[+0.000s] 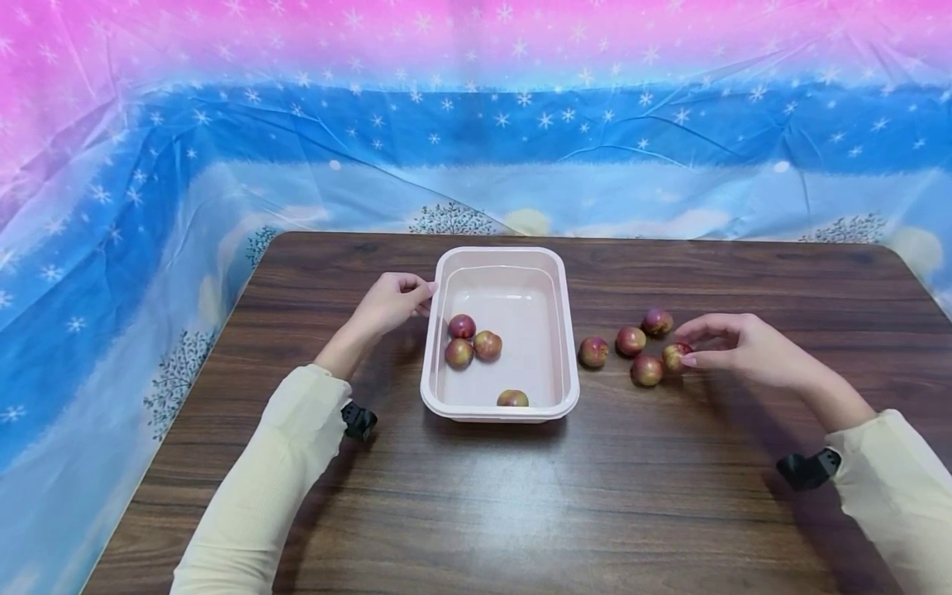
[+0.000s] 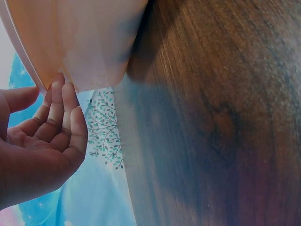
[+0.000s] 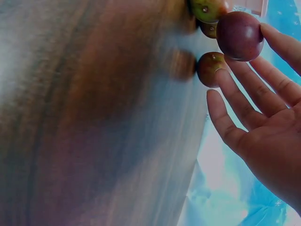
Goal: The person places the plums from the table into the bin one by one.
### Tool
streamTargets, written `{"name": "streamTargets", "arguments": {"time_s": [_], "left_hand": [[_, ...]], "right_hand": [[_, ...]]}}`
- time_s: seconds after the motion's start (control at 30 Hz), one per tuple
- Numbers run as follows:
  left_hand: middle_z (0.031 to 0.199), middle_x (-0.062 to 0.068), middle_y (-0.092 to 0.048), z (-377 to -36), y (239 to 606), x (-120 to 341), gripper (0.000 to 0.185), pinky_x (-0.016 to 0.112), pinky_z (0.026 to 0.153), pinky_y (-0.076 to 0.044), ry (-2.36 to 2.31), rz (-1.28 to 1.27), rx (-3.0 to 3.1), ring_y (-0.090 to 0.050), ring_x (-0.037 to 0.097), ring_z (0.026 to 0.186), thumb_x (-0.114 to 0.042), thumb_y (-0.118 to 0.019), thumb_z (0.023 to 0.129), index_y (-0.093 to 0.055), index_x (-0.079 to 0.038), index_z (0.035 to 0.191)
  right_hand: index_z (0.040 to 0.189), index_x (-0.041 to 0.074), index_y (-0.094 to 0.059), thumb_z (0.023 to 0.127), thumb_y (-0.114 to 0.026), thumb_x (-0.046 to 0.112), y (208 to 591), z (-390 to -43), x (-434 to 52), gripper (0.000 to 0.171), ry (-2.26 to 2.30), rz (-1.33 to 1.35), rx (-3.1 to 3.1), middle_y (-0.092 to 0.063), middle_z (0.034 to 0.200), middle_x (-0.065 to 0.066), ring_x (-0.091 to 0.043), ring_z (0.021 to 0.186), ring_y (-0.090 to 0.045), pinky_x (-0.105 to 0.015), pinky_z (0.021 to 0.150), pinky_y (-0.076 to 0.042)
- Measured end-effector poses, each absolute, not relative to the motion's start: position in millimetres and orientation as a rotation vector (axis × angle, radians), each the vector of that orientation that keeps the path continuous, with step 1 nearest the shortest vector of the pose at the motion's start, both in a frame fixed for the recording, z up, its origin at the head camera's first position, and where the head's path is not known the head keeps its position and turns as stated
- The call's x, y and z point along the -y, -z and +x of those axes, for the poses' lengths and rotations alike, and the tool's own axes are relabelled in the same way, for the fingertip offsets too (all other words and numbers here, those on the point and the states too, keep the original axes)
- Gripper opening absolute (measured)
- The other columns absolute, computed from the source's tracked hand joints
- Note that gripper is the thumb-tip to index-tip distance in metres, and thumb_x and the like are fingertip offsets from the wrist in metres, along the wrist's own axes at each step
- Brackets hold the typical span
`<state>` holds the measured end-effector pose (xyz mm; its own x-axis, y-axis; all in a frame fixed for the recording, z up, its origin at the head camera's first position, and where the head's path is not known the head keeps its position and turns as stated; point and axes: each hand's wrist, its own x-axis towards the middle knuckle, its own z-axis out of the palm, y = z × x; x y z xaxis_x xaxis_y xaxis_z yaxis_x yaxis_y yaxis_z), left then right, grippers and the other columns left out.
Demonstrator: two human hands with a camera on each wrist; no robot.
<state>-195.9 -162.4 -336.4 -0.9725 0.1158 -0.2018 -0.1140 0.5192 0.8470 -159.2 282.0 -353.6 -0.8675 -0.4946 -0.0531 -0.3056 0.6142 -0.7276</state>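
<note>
On the dark wooden table (image 1: 521,496), a pink plastic tub (image 1: 559,330) held four plums, its left rim touched by the loosely curled fingers of the left hand (image 1: 390,304). Right of it, the right hand (image 1: 732,343) pinched one plum (image 1: 675,356) between thumb and fingertips, three more plums lying just beyond.

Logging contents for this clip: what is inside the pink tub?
The pink tub holds four reddish fruits: three clustered at its left side and one at the near wall, partly hidden by the rim. Nothing else shows inside.
</note>
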Motion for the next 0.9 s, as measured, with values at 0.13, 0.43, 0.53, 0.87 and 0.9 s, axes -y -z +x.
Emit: {"name": "streamTargets", "arguments": {"time_s": [0.13,0.43,0.53,0.87,0.9], "left_hand": [[0.087,0.016,-0.061,-196,337,162,0.031,0.042,0.083,-0.047,-1.436,0.001,-2.527,-0.059,0.032,0.088,-0.021,-0.048,0.096,-0.061,0.007,0.099],[0.087,0.017,-0.061,-197,338,163,0.031,0.042,0.083,-0.047,-1.431,0.007,-2.529,-0.059,0.035,0.090,-0.021,-0.048,0.095,-0.060,0.007,0.100],[0.086,0.016,-0.061,-197,338,163,0.031,0.041,0.083,-0.048,-1.432,0.013,-2.528,-0.059,0.034,0.089,-0.021,-0.048,0.096,-0.060,0.008,0.100],[0.086,0.016,-0.061,-198,337,163,0.031,0.041,0.083,-0.048,-1.433,0.007,-2.524,-0.059,0.033,0.088,-0.020,-0.048,0.096,-0.061,0.007,0.099],[0.086,0.015,-0.061,-198,337,163,0.031,0.041,0.083,-0.048,-1.434,0.007,-2.523,-0.059,0.032,0.088,-0.020,-0.048,0.096,-0.061,0.007,0.099]], "right_hand": [[0.114,0.004,-0.059,0.086,-0.065,0.018,348,-162,-282,0.032,1.091,-0.657,-2.603,-0.065,0.100,-0.007,-0.011,0.087,-0.062,-0.021,0.070,-0.048],[0.115,0.003,-0.059,0.084,-0.067,0.013,337,-170,-279,0.033,1.113,-0.679,-2.623,-0.065,0.099,-0.009,-0.009,0.083,-0.063,-0.022,0.065,-0.049],[0.114,0.001,-0.059,0.083,-0.067,0.011,333,-174,-278,0.033,1.130,-0.723,-2.633,-0.065,0.098,-0.010,-0.011,0.082,-0.063,-0.021,0.065,-0.049],[0.112,0.009,-0.061,0.084,-0.067,0.014,316,-182,-263,0.030,1.116,-0.649,-2.672,-0.065,0.101,-0.006,-0.012,0.081,-0.063,-0.023,0.066,-0.049],[0.112,0.010,-0.061,0.084,-0.068,0.015,314,-182,-261,0.030,1.107,-0.645,-2.677,-0.065,0.101,-0.006,-0.012,0.082,-0.062,-0.024,0.066,-0.049]]}}
